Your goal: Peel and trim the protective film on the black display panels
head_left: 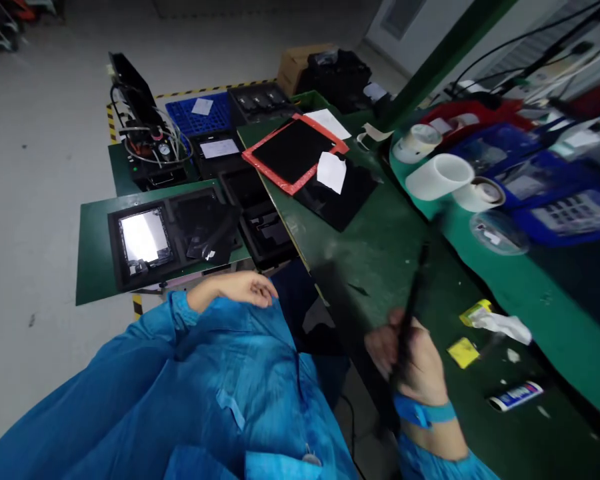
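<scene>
My left hand (243, 288) rests near my lap with its fingers curled in and nothing visible in them. Over the green workbench, my right hand (423, 363) grips a long, thin black tool (416, 287), blurred by motion; its kind cannot be made out. Ahead of that hand, a black panel in a red frame (296, 148) lies on the bench. A black sheet (343, 203) and a white paper piece (331, 172) overlap it. Right of the hand are a yellow pad (463, 353), a crumpled white wipe (505, 327) and a white-and-blue tube (516, 396).
Tape rolls (440, 176) and blue bins (570, 207) line the bench's right side. To the left, a lower green table (94, 253) bears black foam trays with a bright screen (144, 237). Behind it stands a machine with hoses (155, 143). A green post (445, 57) rises at the back.
</scene>
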### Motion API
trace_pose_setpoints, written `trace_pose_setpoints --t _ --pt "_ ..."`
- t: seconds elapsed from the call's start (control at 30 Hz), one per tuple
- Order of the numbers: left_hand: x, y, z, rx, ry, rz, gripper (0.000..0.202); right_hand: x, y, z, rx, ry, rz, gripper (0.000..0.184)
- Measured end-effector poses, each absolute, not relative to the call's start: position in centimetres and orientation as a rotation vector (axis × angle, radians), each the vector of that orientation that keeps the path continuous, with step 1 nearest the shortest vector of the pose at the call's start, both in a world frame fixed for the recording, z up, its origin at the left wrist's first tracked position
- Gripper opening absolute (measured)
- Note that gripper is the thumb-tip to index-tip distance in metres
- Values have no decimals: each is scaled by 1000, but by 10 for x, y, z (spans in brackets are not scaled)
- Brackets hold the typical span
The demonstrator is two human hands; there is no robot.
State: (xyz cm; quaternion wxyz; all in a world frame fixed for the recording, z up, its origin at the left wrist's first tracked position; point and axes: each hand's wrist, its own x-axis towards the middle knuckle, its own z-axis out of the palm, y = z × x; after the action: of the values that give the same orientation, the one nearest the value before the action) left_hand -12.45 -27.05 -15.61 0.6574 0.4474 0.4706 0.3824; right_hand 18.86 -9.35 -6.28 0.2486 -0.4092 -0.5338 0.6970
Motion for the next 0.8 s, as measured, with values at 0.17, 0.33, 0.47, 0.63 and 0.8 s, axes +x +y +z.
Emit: trace_pose_setpoints --t 0.17,0.33,0.47,0.63,0.8 --pt "-95 -284 -155 1077 925 843 84 118 -119 -61 -1096 -1484 2107 49" --pt "-128 -308 -174 1010 1274 955 44 80 -142 -77 -1091 -1538 2254 48" --pt "-189 -328 -194 845 1704 964 39 72 -166 -97 -1165 -1394 2426 48" --pt "-235 -345 -219 471 2378 804 50 68 -192 -126 -1266 -1113 2630 46" --pt "-244 -340 -241 283 2622 629 56 62 -195 -144 -1287 -1028 2641 47"
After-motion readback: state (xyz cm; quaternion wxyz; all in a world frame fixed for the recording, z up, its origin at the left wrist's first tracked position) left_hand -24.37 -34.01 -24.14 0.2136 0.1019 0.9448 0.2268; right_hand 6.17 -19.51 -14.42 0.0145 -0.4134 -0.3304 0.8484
